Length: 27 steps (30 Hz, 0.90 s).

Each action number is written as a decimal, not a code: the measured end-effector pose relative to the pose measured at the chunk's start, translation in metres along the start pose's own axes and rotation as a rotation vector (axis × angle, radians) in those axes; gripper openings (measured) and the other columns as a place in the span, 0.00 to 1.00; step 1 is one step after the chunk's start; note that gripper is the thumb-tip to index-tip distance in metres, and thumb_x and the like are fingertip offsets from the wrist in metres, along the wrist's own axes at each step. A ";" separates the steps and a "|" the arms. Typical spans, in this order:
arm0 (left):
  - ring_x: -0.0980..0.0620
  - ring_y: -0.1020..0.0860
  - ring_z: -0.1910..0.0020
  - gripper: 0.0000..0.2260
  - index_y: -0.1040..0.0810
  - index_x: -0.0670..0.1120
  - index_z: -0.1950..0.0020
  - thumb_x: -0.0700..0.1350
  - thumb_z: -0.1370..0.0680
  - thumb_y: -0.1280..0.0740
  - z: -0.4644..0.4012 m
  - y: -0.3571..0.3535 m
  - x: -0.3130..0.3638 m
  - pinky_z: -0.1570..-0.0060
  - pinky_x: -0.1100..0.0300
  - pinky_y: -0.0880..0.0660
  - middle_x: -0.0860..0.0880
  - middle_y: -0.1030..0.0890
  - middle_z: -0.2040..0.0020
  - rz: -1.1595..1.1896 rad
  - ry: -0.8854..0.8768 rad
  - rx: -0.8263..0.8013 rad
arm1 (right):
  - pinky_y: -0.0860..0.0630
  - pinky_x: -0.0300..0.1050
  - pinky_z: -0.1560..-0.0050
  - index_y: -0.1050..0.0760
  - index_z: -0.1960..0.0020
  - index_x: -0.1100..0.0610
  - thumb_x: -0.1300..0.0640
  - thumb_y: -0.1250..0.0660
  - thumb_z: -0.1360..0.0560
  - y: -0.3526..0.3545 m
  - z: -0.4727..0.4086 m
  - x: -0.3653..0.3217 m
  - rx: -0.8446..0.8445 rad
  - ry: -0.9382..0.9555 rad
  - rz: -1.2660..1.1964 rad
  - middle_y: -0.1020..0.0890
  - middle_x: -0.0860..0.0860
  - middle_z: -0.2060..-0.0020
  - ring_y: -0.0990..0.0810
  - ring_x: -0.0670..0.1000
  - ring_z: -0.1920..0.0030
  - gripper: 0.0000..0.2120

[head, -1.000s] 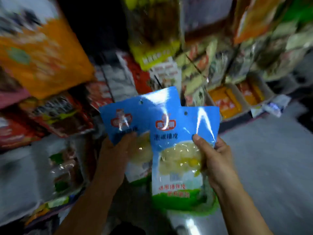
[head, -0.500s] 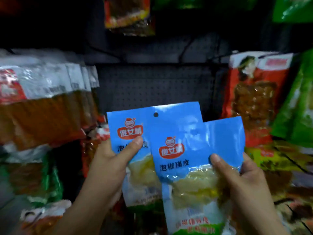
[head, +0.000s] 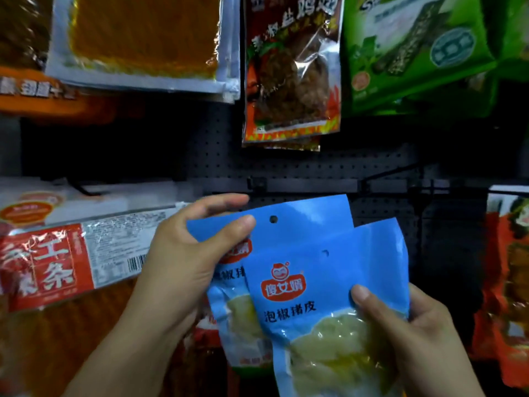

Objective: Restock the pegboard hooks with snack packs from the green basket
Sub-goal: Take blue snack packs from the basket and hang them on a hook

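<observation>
Before the pegboard (head: 300,167), my left hand (head: 183,262) pinches the rear pack (head: 300,222) by its top; my right hand (head: 406,330) grips the front pack (head: 329,296).

The two snack packs at lower centre, the front pack (head: 329,282) and the rear pack (head: 286,222), are showing bright blue tops, a red logo, dark lettering and pale yellow contents. The pegboard (head: 300,167) behind is showing black with a grid of small holes. A green pack (head: 415,53) is hanging at upper right, a red-and-brown pack (head: 292,73) at upper centre, and a red-and-white pack (head: 57,265) at left.
</observation>
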<state>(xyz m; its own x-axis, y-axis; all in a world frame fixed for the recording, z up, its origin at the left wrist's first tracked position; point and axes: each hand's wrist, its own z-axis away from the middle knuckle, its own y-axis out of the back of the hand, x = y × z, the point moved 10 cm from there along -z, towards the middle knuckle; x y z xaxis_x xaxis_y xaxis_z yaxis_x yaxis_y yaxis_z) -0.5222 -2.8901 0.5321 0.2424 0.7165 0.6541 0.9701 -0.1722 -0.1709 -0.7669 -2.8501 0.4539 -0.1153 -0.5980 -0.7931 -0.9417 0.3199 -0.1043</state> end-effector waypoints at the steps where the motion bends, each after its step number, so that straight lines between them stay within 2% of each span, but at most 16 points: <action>1: 0.51 0.16 0.65 0.16 0.16 0.55 0.57 0.49 0.43 0.21 -0.005 0.001 0.008 0.69 0.63 0.23 0.51 0.15 0.62 -0.035 -0.031 -0.003 | 0.23 0.37 0.68 0.16 0.60 0.48 0.45 0.27 0.46 -0.003 -0.003 -0.003 -0.007 0.017 0.004 0.14 0.52 0.68 0.17 0.47 0.66 0.15; 4: 0.54 0.16 0.67 0.07 0.16 0.54 0.61 0.49 0.38 0.25 -0.014 0.004 0.026 0.70 0.65 0.24 0.51 0.15 0.65 -0.122 -0.108 0.010 | 0.23 0.36 0.69 0.16 0.59 0.47 0.44 0.19 0.45 -0.011 -0.011 -0.013 -0.028 0.078 -0.030 0.14 0.51 0.67 0.17 0.47 0.67 0.17; 6: 0.56 0.17 0.69 0.03 0.16 0.54 0.63 0.48 0.36 0.27 -0.016 0.007 0.037 0.71 0.65 0.24 0.52 0.16 0.67 -0.159 -0.150 0.048 | 0.22 0.37 0.67 0.16 0.57 0.46 0.38 0.25 0.47 -0.019 -0.015 -0.019 -0.062 0.108 -0.019 0.14 0.50 0.66 0.16 0.47 0.66 0.22; 7: 0.57 0.18 0.69 0.02 0.17 0.54 0.64 0.48 0.35 0.28 -0.016 0.009 0.041 0.71 0.66 0.25 0.53 0.16 0.67 -0.174 -0.167 0.068 | 0.22 0.37 0.67 0.16 0.57 0.46 0.39 0.25 0.46 -0.022 -0.017 -0.022 -0.072 0.118 -0.027 0.14 0.50 0.66 0.16 0.47 0.65 0.21; 10: 0.57 0.18 0.68 0.04 0.17 0.54 0.64 0.44 0.32 0.28 -0.019 0.011 0.050 0.69 0.66 0.24 0.54 0.16 0.66 -0.219 -0.203 0.091 | 0.24 0.34 0.70 0.16 0.60 0.48 0.48 0.26 0.40 -0.030 -0.021 -0.025 -0.079 0.139 -0.056 0.14 0.50 0.68 0.18 0.43 0.69 0.10; 13: 0.59 0.20 0.71 0.09 0.17 0.53 0.66 0.40 0.28 0.28 -0.024 0.011 0.054 0.72 0.68 0.26 0.55 0.18 0.70 -0.262 -0.230 0.117 | 0.23 0.36 0.69 0.16 0.60 0.49 0.49 0.28 0.40 -0.032 -0.024 -0.021 -0.071 0.127 -0.067 0.15 0.51 0.69 0.19 0.45 0.70 0.09; 17: 0.57 0.20 0.73 0.09 0.18 0.50 0.67 0.39 0.28 0.28 -0.035 0.012 0.047 0.72 0.66 0.24 0.52 0.18 0.71 -0.272 -0.165 0.127 | 0.22 0.44 0.65 0.16 0.58 0.50 0.48 0.28 0.39 -0.035 -0.028 -0.015 -0.072 0.102 -0.082 0.15 0.54 0.67 0.18 0.50 0.67 0.11; 20: 0.55 0.19 0.73 0.07 0.17 0.49 0.66 0.39 0.29 0.28 -0.042 0.017 0.031 0.72 0.64 0.23 0.50 0.17 0.71 -0.250 -0.071 0.113 | 0.22 0.39 0.69 0.16 0.58 0.48 0.50 0.26 0.40 -0.042 -0.028 -0.010 -0.112 0.076 -0.104 0.14 0.52 0.67 0.17 0.48 0.68 0.11; 22: 0.55 0.19 0.73 0.07 0.17 0.49 0.66 0.39 0.29 0.28 -0.046 0.018 0.018 0.73 0.65 0.25 0.49 0.17 0.71 -0.222 -0.019 0.096 | 0.22 0.38 0.69 0.16 0.58 0.48 0.53 0.20 0.45 -0.045 -0.028 -0.007 -0.126 0.076 -0.095 0.14 0.52 0.66 0.17 0.48 0.67 0.16; 23: 0.55 0.19 0.73 0.07 0.17 0.49 0.66 0.40 0.30 0.27 -0.048 0.019 0.013 0.73 0.66 0.25 0.50 0.17 0.71 -0.218 -0.007 0.091 | 0.21 0.39 0.68 0.16 0.58 0.47 0.50 0.20 0.47 -0.045 -0.028 -0.003 -0.114 0.072 -0.092 0.14 0.52 0.66 0.16 0.48 0.67 0.18; 25: 0.56 0.19 0.72 0.04 0.17 0.49 0.64 0.42 0.31 0.25 -0.052 0.021 0.004 0.73 0.66 0.26 0.51 0.17 0.70 -0.219 -0.016 0.105 | 0.20 0.43 0.66 0.16 0.58 0.46 0.47 0.27 0.43 -0.044 -0.031 0.005 -0.072 0.046 -0.109 0.14 0.52 0.65 0.16 0.49 0.66 0.14; 27: 0.58 0.19 0.70 0.05 0.19 0.50 0.61 0.43 0.32 0.24 -0.055 0.027 -0.006 0.72 0.67 0.26 0.53 0.17 0.69 -0.232 -0.039 0.145 | 0.19 0.48 0.63 0.16 0.57 0.47 0.50 0.27 0.38 -0.046 -0.038 0.016 -0.056 0.005 -0.127 0.14 0.52 0.64 0.15 0.52 0.64 0.09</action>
<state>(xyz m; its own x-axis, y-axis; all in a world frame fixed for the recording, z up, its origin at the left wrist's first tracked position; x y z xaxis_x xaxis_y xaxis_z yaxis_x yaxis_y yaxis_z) -0.4968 -2.9361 0.5641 0.0109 0.7513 0.6598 0.9874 0.0960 -0.1256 -0.7372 -2.9022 0.4692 0.0041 -0.6349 -0.7726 -0.9649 0.2002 -0.1697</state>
